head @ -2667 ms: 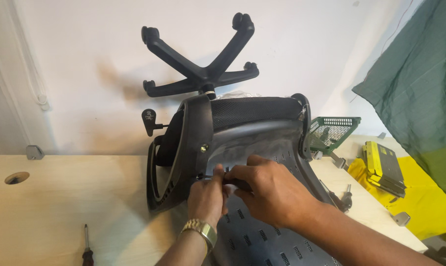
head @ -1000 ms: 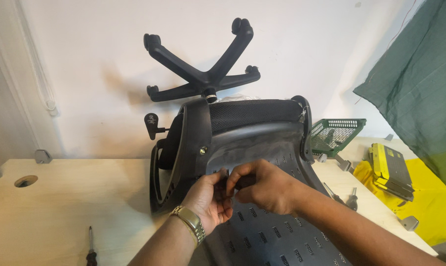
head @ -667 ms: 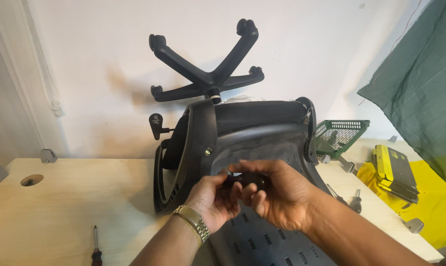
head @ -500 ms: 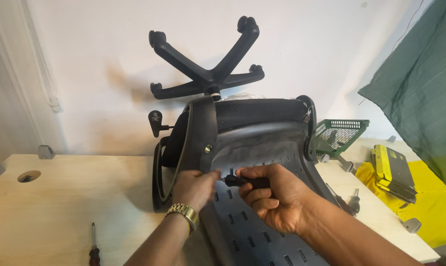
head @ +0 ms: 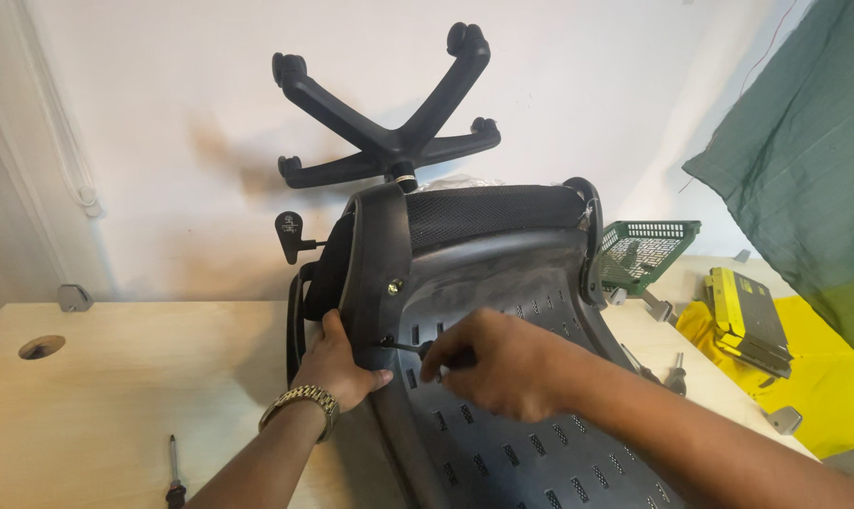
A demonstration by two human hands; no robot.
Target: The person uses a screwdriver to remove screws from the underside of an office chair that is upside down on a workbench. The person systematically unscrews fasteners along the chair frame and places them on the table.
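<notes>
black chair back (head: 502, 283) under left hand (head: 337, 363), right hand (head: 497, 363) on screwdriver (head: 408, 348)

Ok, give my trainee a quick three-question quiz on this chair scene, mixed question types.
1. True or false: the left hand grips the edge of the black chair.
2. The right hand holds: A) a hammer, B) a screwdriver, C) a brush?
3. What lies on the wooden table near the left forearm?

Key: 1 true. 2 B, its tip is at the chair's frame. 3 A second screwdriver.
</notes>
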